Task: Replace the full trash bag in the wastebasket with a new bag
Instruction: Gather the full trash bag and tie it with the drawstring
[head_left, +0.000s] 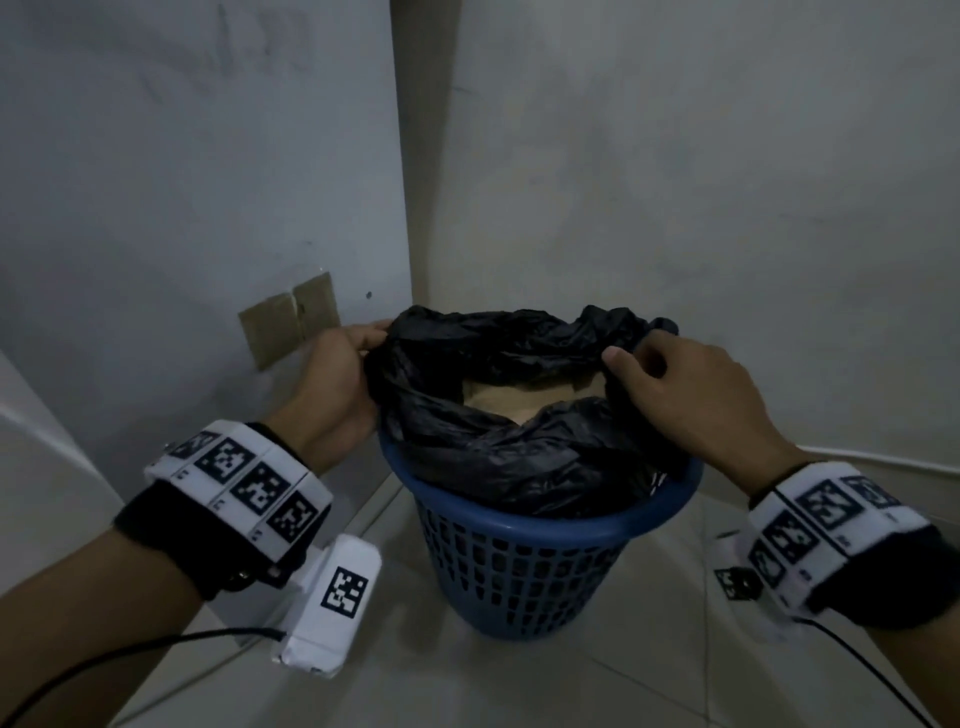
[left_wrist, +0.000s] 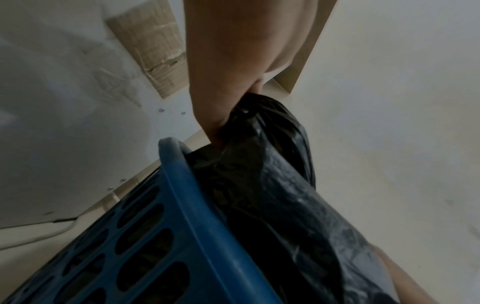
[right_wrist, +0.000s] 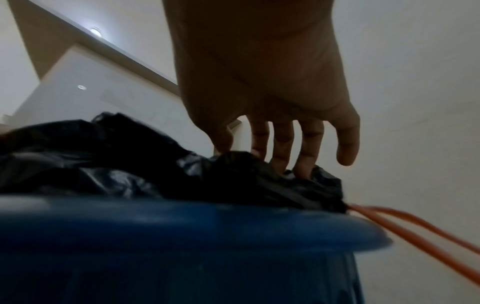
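A blue slotted plastic wastebasket (head_left: 524, 566) stands on the tiled floor in a wall corner. A black trash bag (head_left: 498, 447) sits in it, its rim pulled up above the basket rim, with tan paper waste (head_left: 519, 397) showing through the mouth. My left hand (head_left: 337, 379) grips the bag's left edge; the left wrist view shows the fingers (left_wrist: 215, 115) bunched on black plastic (left_wrist: 262, 164) above the blue rim (left_wrist: 187, 185). My right hand (head_left: 670, 384) pinches the bag's right edge, fingertips (right_wrist: 280, 156) in the plastic (right_wrist: 130, 164).
Walls close in behind and on the left, where a taped cardboard patch (head_left: 291, 317) is stuck. Orange drawstrings (right_wrist: 415, 230) hang from the bag over the basket rim (right_wrist: 182, 222). Pale floor tiles (head_left: 597, 680) lie in front of the basket.
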